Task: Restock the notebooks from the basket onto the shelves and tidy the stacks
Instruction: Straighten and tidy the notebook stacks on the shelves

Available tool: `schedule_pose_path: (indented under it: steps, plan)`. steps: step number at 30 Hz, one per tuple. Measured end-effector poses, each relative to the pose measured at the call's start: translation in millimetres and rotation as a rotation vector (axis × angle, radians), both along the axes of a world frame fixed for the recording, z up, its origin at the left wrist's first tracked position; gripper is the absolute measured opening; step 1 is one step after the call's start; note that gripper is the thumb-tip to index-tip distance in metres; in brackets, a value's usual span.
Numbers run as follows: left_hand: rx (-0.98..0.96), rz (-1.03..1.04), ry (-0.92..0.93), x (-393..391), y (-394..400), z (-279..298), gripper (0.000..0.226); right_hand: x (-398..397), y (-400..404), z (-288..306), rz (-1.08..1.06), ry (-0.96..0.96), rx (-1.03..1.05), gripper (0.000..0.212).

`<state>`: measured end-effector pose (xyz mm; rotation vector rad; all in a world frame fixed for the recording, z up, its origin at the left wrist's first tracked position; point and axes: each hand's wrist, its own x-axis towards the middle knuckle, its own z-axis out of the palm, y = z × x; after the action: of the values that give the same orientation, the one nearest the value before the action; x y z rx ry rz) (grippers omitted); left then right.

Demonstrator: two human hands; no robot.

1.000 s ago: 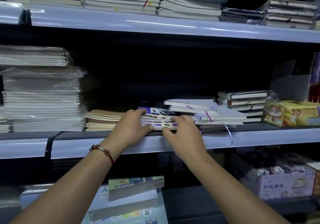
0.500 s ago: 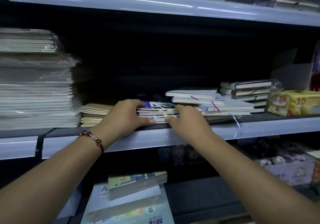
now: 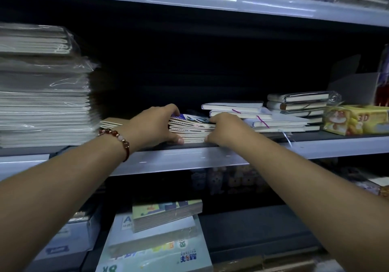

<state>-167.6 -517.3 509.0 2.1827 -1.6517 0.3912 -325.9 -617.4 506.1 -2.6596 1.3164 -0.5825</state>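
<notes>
A low stack of thin notebooks (image 3: 192, 129) with a blue and white patterned top cover lies on the middle shelf (image 3: 189, 158). My left hand (image 3: 154, 127), with a bead bracelet on its wrist, grips the stack's left end, thumb at the front edge and fingers over the top. At the right end my right hand (image 3: 226, 129) holds the stack the same way. A thin tan pile of notebooks (image 3: 111, 122) sits just left of my left hand. The basket is not in view.
A tall plastic-wrapped stack of notebooks (image 3: 44, 94) stands at the left. White notebooks with purple ribbons (image 3: 252, 113) and wrapped dark-edged books (image 3: 299, 105) lie to the right, then a yellow pack (image 3: 357, 120). Below, the lower shelf holds paper packs (image 3: 160, 242).
Both hands have closed in on the ends of the patterned stack, squaring it. The camera has moved closer and tilted down.
</notes>
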Motion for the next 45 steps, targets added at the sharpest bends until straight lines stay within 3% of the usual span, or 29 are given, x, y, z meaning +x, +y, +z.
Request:
schedule_pose_path:
  steps: [9,11,14,19,21,24,28,34,40,42,45]
  plan:
    - [-0.085,0.056,-0.044,4.4,-13.3,-13.6,0.071,10.8,-7.4,-25.2,-0.008,-0.245,-0.005,0.019]
    - [-0.077,0.045,-0.046,5.5,-11.9,-13.1,0.073,9.1,-7.7,-23.9,-0.010,-0.251,0.013,0.027]
    - [-0.091,0.067,-0.096,3.6,-15.6,-13.2,0.067,13.8,-7.4,-19.0,-0.046,-0.219,0.028,0.018]
    - [-0.138,0.107,-0.123,1.2,-23.9,-17.0,0.062,20.6,-7.1,-22.8,-0.071,-0.262,-0.006,0.021]
    - [-0.181,0.098,-0.100,4.2,-22.1,-20.0,0.060,20.4,-11.1,-27.4,-0.068,-0.309,-0.006,0.016]
    - [-0.274,0.061,-0.029,8.2,-18.1,-22.6,0.046,18.7,-15.7,-32.6,-0.049,-0.344,-0.024,0.029]
    - [-0.341,0.031,0.036,8.1,-16.1,-24.2,0.038,17.2,-18.0,-35.4,-0.044,-0.373,-0.085,0.028]
    - [-0.382,0.061,0.013,5.8,-17.9,-25.8,0.036,20.3,-12.9,-35.7,-0.078,-0.366,-0.103,0.033]
    - [-0.302,0.059,-0.114,4.7,-12.5,-24.6,0.039,14.2,5.5,-27.8,-0.058,-0.146,-0.031,0.044]
    - [-0.252,0.084,-0.211,3.1,-8.3,-21.4,0.046,-1.7,20.9,-25.7,-0.008,-0.029,-0.163,0.042]
    - [-0.278,0.088,-0.344,-6.7,-3.9,-16.6,0.060,-41.0,32.2,-28.5,0.095,-0.052,-0.613,0.026]
